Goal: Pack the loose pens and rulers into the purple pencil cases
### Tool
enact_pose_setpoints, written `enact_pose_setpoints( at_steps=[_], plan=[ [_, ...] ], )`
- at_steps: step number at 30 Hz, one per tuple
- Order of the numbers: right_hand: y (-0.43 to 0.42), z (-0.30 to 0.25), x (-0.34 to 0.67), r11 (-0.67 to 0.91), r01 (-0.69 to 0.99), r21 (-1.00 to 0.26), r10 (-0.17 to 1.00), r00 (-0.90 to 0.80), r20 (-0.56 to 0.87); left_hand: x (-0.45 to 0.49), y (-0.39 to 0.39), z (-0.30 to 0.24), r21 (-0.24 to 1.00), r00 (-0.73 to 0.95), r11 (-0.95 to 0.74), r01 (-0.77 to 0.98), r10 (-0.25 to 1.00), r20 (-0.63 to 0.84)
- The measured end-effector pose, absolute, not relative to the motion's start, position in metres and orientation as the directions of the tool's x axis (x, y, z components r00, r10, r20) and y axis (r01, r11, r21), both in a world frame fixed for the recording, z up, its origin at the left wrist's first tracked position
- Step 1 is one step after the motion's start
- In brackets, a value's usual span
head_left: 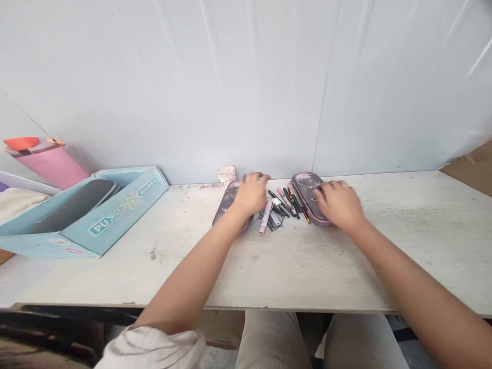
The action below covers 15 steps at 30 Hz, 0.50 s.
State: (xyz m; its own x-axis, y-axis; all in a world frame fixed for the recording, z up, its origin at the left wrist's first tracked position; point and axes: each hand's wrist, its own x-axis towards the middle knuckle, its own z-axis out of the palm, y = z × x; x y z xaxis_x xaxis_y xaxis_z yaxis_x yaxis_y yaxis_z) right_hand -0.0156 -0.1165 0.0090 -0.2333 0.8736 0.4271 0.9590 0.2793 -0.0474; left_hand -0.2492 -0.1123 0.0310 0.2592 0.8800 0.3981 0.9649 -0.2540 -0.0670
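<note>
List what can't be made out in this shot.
All in the head view:
Left hand covers most of the mauve metallic oval case; grip unclear.
Right hand hides part of the second mauve oval case; contact unclear.
Pile of slim coloured pens: too small, lower ones overlapped, markings unreadable.
Blue cardboard box: left end cut off by frame edge.

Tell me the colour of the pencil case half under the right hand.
Pencil case half: shiny mauve, head view.
</note>
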Motion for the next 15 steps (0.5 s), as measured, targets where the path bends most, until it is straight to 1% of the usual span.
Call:
enact_pose_setpoints(
  at_steps=[1,2,3,4,5,6,8,9,12,13,15],
  plan=[
    [-0.112,0.007,-0.005,0.213,0.973,-0.085,0.895,-0.159,0.417,-0.265,-0.116,0.033,-0.029,0.121,-0.120,0.992,0.904,0.411],
    [-0.109,0.004,0.004,0.175,0.976,-0.130,0.921,-0.115,0.373,-0.280,-0.119,0.035,0.011,-0.026,0.023,1.000,0.920,0.390],
    [-0.106,0.000,0.009,0.160,0.972,-0.170,0.944,-0.100,0.314,-0.295,-0.122,0.034,0.054,-0.156,0.146,0.988,0.929,0.337],
    [-0.104,-0.003,0.010,0.150,0.969,-0.198,0.959,-0.093,0.269,-0.309,-0.123,0.033,0.116,-0.275,0.253,0.960,0.927,0.255],
    [-0.103,-0.006,0.008,0.150,0.964,-0.220,0.968,-0.097,0.233,-0.320,-0.124,0.031,0.194,-0.374,0.347,0.918,0.918,0.129],
    [-0.104,-0.009,0.003,0.156,0.959,-0.235,0.972,-0.106,0.211,-0.329,-0.124,0.029,0.267,-0.422,0.404,0.875,0.906,0.013],
    [-0.108,-0.010,-0.012,0.180,0.950,-0.256,0.971,-0.130,0.201,-0.339,-0.123,0.024,0.407,-0.450,0.467,0.785,0.881,-0.144],
    [-0.111,-0.010,-0.019,0.197,0.944,-0.266,0.968,-0.144,0.206,-0.341,-0.123,0.022,0.482,-0.444,0.475,0.737,0.877,-0.184],
    [-0.119,-0.004,-0.033,0.255,0.920,-0.298,0.951,-0.182,0.252,-0.338,-0.126,0.019,0.732,-0.401,0.463,0.499,0.873,-0.279],
    [-0.121,-0.002,-0.033,0.279,0.909,-0.309,0.941,-0.195,0.277,-0.336,-0.127,0.019,0.790,-0.379,0.451,0.415,0.875,-0.300],
    [-0.124,0.007,-0.030,0.337,0.884,-0.325,0.913,-0.223,0.341,-0.331,-0.131,0.023,0.856,-0.344,0.415,0.308,0.888,-0.306]
  ],
)
